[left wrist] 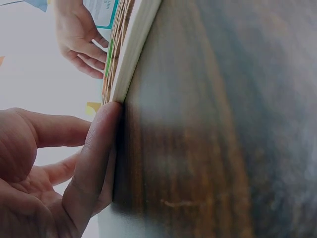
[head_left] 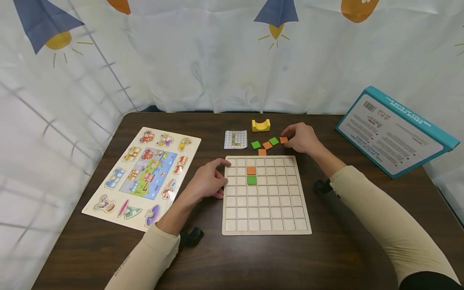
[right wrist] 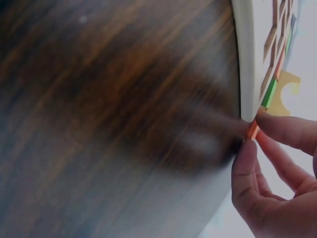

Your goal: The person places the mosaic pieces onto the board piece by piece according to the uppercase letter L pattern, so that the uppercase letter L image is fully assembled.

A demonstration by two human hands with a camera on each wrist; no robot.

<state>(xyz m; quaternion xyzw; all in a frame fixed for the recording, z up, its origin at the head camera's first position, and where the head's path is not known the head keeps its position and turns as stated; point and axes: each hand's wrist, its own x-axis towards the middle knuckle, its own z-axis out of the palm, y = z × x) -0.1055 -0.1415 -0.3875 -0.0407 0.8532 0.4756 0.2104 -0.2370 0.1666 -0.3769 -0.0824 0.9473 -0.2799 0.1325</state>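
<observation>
Head view first: the left hand [head_left: 206,180] is at the near-left side of the action, fingers extended and touching the left edge of the wooden grid board [head_left: 264,212], which spreads out just to its right. On the board, right of that hand, sit an orange square [head_left: 251,170] and, directly below it, a green square [head_left: 251,180]. Left of the hand, a picture puzzle [head_left: 139,219] lies close by.

Across to the right hand [head_left: 302,137], and it has an orange tile [head_left: 284,139] pinched at the fingertips, just beyond the board! Left of those fingertips lie four loose tiles [head_left: 255,144], two green and two orange. Farther left is a small pattern card [head_left: 235,139]; beyond the tiles stands a yellow block [head_left: 261,125]. Right of the hand leans a teal-edged box [head_left: 398,133].

Over to the left wrist: one fingertip rests right against the board's pale side, the tabletop [left wrist: 198,124] stretching away to its right. The right hand shows beyond, above it in the picture.

And the right wrist: thumb and finger meet the orange tile from either side, near the board's corner, with the yellow block beyond the fingertips.
</observation>
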